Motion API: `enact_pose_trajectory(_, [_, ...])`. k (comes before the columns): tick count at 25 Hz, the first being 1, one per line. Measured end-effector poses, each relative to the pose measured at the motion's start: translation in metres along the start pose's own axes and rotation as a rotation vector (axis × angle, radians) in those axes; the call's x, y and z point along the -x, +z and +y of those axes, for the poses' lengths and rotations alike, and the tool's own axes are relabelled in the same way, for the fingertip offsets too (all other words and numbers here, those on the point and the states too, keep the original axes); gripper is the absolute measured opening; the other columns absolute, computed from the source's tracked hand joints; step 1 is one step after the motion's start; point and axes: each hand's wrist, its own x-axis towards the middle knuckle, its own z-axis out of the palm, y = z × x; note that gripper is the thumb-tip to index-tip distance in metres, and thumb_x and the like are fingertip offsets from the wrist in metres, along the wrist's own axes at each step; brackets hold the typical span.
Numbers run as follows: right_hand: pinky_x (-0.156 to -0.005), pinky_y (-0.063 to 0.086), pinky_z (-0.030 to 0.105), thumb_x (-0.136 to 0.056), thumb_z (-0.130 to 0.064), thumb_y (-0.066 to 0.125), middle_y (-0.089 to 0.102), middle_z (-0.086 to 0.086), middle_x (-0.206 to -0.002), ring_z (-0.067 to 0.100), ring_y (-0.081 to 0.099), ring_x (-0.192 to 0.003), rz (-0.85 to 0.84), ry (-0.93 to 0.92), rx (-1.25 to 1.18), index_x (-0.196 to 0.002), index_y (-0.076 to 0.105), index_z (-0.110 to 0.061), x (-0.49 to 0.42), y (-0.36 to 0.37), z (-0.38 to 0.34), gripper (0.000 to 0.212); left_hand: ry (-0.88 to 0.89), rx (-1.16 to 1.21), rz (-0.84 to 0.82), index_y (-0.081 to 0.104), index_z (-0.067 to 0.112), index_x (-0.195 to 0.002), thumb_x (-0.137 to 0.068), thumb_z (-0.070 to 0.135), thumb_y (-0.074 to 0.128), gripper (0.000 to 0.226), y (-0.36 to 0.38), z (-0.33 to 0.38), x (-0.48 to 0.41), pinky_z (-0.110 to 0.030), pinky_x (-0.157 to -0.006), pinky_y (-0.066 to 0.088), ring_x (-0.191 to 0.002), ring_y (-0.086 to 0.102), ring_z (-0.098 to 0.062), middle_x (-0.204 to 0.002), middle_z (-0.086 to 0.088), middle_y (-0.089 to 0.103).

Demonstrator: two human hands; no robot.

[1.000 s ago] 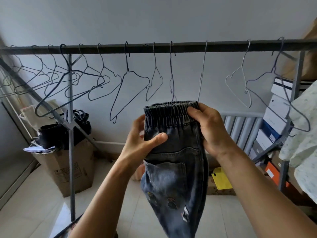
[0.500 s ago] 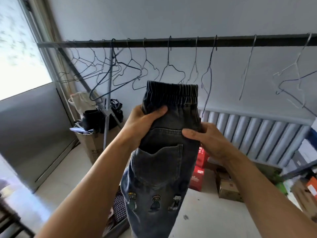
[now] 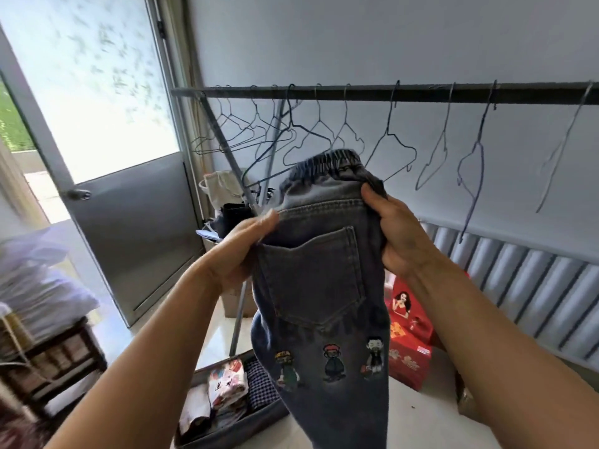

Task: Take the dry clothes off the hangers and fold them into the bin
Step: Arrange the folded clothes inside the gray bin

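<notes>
Head view had swung left and downward over the last second, so the door [image 3: 129, 238] and the grey bin [image 3: 227, 435] on the floor came into sight, whereas before only the rail [image 3: 389, 94] and wall filled the picture. The jeans [image 3: 317, 286] were already clear of the bare wire hangers [image 3: 311, 137] and had been carried away from the rail, now hanging in the air in front of the person, doubled lengthwise with a back pocket and three small embroidered figures facing the camera. The right hand [image 3: 398, 234] had dropped from the top of the elastic waistband to the right edge just beneath it. I judge this meant the unhanging was finished for this garment and the folding was under way, with the bin, already holding folded clothes [image 3: 227, 390], lying below and to the left of the hanging legs. Both arms were stretched forward and raised, with the jeans between the hands. The left hand [image 3: 240, 251] pinched the left edge level with the pocket's top, thumb laid across the front. The right hand was clamped on the opposite edge, thumb up by the waistband and fingers curled behind the cloth. The waistband tilted away from the camera; the legs' lower ends ran out of the picture.
</notes>
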Motion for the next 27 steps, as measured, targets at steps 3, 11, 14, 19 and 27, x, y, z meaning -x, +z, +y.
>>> enact_pose_trajectory(3, [-0.062,0.059,0.028,-0.097,-0.023,0.054,0.075,0.009,-0.084,0.018,0.073,-0.072,0.037,0.041,-0.015,-0.096,0.068,-0.008,-0.012,0.008,0.002,0.020,-0.049,-0.023,-0.019,0.075,0.010,-0.103,-0.040,0.052,0.095,0.078,-0.020,-0.035,0.023,-0.028,-0.080,0.057,-0.096,0.071,-0.019,-0.107,-0.009,0.074])
enact_pose_trajectory(11, [-0.069,0.061,0.033,-0.098,-0.025,0.053,0.073,0.012,-0.087,0.022,0.070,-0.077,0.019,0.130,-0.075,-0.101,0.066,-0.004,-0.026,0.016,0.007,0.025,-0.161,-0.081,0.219,0.075,0.003,-0.094,-0.054,0.024,0.086,0.046,-0.035,-0.072,0.054,-0.033,-0.074,0.059,-0.087,0.072,-0.029,-0.105,-0.023,0.072])
enact_pose_trajectory(14, [-0.070,0.060,0.031,-0.096,-0.021,0.053,0.072,0.010,-0.087,0.020,0.069,-0.077,-0.020,0.156,-0.076,-0.108,0.066,-0.005,-0.029,0.015,0.007,0.024,-0.139,-0.033,0.292,0.077,0.008,-0.087,-0.067,0.021,0.080,0.024,-0.034,-0.066,0.055,-0.033,-0.071,0.059,-0.082,0.073,-0.027,-0.100,-0.021,0.074])
enact_pose_trajectory(19, [-0.082,0.056,0.032,-0.080,-0.016,0.059,0.070,0.008,-0.098,0.021,0.065,-0.094,-0.190,0.141,-0.084,-0.126,0.059,-0.005,-0.032,0.001,0.013,0.047,-0.119,0.036,0.360,0.075,0.005,-0.085,-0.077,0.019,0.076,0.016,-0.029,-0.054,0.054,-0.033,-0.065,0.060,-0.071,0.072,-0.026,-0.089,-0.019,0.074])
enact_pose_trajectory(27, [-0.077,0.058,0.038,-0.065,-0.004,0.081,0.069,0.013,-0.112,0.030,0.069,-0.100,-0.514,0.271,0.255,-0.131,0.050,-0.014,-0.021,-0.017,0.051,0.074,0.008,0.173,0.460,0.073,0.008,-0.089,-0.076,0.023,0.074,0.020,-0.020,-0.029,0.041,-0.035,-0.064,0.058,-0.067,0.069,-0.028,-0.084,-0.016,0.074])
